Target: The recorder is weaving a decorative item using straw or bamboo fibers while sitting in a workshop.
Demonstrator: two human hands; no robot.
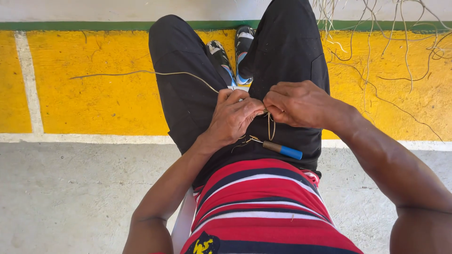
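Along the top of the view, a rough yellow painted floor [94, 94] runs from 9 o'clock to 3 o'clock, with a green line above it and a white line below. Nearer, the floor turns to bare grey concrete [70, 197], bumpy and dull.

In the middle sits the person, in soft black shorts [188, 94] and a red shirt [259, 197] with white and dark stripes. A white plastic chair [184, 221] edge peeks out at 7 o'clock.

The left hand [233, 117] and right hand [296, 103] meet at the centre, over the lap. Both have their fingers pinched tight on a thin, stiff, tan fibre strand [269, 123]. A short loop of it hangs down just under the hands. One long piece curves away toward 10 o'clock over the yellow floor.

At 1 o'clock, a loose pile of dry fibres [405, 42] lies tangled.

Just below the hands, on the lap, rests a small stick-shaped tool [282, 150], brown at one end and blue at the other.
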